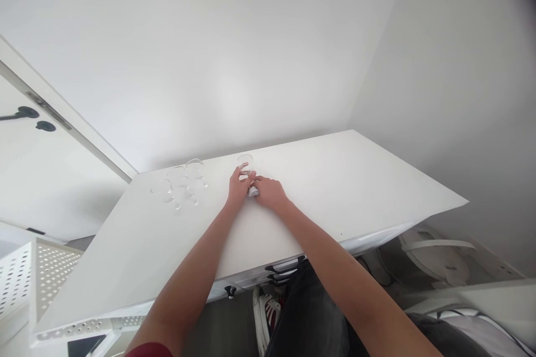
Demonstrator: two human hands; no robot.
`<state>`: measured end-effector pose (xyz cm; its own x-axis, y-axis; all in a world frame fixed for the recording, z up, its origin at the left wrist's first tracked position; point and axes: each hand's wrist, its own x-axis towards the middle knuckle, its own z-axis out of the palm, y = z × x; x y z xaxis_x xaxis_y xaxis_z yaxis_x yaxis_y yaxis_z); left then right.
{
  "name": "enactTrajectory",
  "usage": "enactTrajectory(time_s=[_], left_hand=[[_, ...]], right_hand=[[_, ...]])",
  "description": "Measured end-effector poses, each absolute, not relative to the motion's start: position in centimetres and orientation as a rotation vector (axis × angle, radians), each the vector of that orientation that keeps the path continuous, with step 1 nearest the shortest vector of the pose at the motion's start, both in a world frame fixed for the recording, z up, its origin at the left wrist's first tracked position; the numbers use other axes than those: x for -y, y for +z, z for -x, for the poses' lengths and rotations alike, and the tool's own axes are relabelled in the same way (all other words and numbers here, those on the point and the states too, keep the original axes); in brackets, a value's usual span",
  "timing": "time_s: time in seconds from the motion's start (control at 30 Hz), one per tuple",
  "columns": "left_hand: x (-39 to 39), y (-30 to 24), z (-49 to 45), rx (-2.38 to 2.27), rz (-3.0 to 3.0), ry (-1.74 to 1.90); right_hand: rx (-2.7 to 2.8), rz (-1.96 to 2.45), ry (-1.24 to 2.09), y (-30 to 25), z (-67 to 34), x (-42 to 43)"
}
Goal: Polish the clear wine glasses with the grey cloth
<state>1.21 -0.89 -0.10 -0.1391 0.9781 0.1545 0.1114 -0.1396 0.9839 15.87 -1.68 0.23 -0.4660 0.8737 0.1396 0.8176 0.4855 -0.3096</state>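
A clear wine glass point(245, 162) stands on the white table point(343, 178) near its far edge. My left hand point(238, 187) has its fingers closed around the stem of this glass. Beside it, my right hand point(270, 192) is closed on a small white thing point(253, 192) pressed at the foot of the glass; it looks like a cloth or tissue. Both forearms reach forward over the tabletop.
Three more clear wine glasses point(180, 184) stand grouped to the left on the table. A white door with a black handle point(25, 114) is at the left. A white perforated cart point(37, 273) sits lower left. Drawer handles point(282, 270) and a shoe point(268, 312) show below.
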Motion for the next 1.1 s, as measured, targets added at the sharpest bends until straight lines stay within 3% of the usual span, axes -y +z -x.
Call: enactTrajectory(time_s=[0.27, 0.63, 1.1], left_hand=[[0.5, -0.9, -1.1, -1.346, -1.315, 1.357], [0.4, -1.0, -1.1, -1.345, -1.317, 1.322], [0.7, -1.0, -1.3, -1.299, -1.338, 1.253]], right_hand=[[2.189, 1.826, 0.25, -0.3, -18.4, 0.0], [1.778, 2.253, 0.116, -0.1, -31.8, -3.2], [2.026, 2.122, 0.137, -0.8, -33.5, -3.7]])
